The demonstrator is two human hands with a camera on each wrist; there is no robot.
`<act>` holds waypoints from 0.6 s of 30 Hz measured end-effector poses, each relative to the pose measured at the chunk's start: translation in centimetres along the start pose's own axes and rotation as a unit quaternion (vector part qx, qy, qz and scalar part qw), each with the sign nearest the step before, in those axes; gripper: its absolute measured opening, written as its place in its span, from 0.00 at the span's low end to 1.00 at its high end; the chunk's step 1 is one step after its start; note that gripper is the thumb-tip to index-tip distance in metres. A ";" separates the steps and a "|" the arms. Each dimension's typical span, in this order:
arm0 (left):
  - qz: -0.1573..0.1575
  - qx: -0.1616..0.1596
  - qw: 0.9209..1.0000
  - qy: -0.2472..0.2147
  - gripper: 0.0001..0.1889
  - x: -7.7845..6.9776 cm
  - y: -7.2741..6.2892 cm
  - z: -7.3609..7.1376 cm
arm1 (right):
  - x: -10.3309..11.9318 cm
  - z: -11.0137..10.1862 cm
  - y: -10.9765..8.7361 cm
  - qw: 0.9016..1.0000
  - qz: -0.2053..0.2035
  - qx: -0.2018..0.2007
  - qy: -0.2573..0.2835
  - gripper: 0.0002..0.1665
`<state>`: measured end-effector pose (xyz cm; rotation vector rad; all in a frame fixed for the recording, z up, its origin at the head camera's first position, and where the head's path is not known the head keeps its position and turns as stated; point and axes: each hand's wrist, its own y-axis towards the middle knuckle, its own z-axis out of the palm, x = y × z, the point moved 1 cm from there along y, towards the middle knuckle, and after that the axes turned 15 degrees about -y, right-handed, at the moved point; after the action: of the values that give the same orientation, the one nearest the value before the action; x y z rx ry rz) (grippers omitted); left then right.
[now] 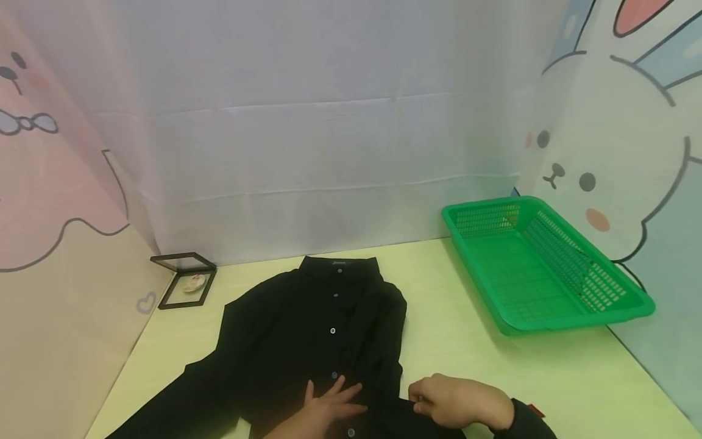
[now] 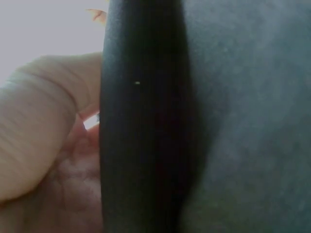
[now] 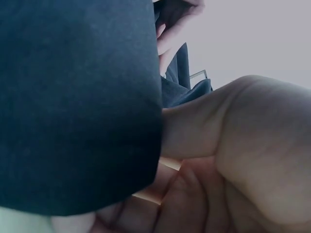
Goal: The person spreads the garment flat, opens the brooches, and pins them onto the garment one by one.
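A black button-up shirt (image 1: pixel 280 341) lies spread on the table, collar toward the back, with a row of small buttons down its front. My left hand (image 1: pixel 320 414) rests over the lower front of the shirt, its fingers spread. Dark cloth (image 2: pixel 150 121) fills much of the left wrist view and hides part of this hand. To its right, my right hand (image 1: pixel 460 401) grips the edge of the shirt's right-side fabric with curled fingers. In the right wrist view, its thumb and fingers close on a dark flap of cloth (image 3: pixel 77 107).
A green plastic basket (image 1: pixel 515 323) stands at the right of the pale yellow table (image 1: pixel 439 317). At the back left, a small black-framed case (image 1: pixel 181 305) stands with its lid raised and a small pale item (image 1: pixel 194 283) inside. Printed curtains (image 1: pixel 351 134) surround the table.
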<state>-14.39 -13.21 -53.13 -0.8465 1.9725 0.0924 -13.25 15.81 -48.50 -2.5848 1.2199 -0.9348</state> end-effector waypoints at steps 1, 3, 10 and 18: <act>0.004 0.000 1.000 0.000 0.27 0.2 0.0 0.0 | 0.0 0.0 0.0 1.000 -0.003 0.000 0.001 0.11; 0.008 0.005 1.000 0.000 0.28 0.5 0.0 0.0 | -0.1 0.0 0.1 1.000 0.000 0.000 -0.002 0.11; -0.012 0.005 1.000 -0.003 0.27 -0.4 -0.3 -0.2 | 0.0 0.0 0.0 1.000 -0.013 0.000 0.004 0.09; -0.021 0.012 1.000 0.002 0.27 -1.0 -0.2 -0.4 | -0.1 0.1 0.2 0.999 -0.043 -0.019 0.005 0.02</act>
<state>-14.24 -13.02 -52.06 -0.8728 1.9547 0.0423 -13.33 15.73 -48.70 -2.6862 1.1478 -0.9516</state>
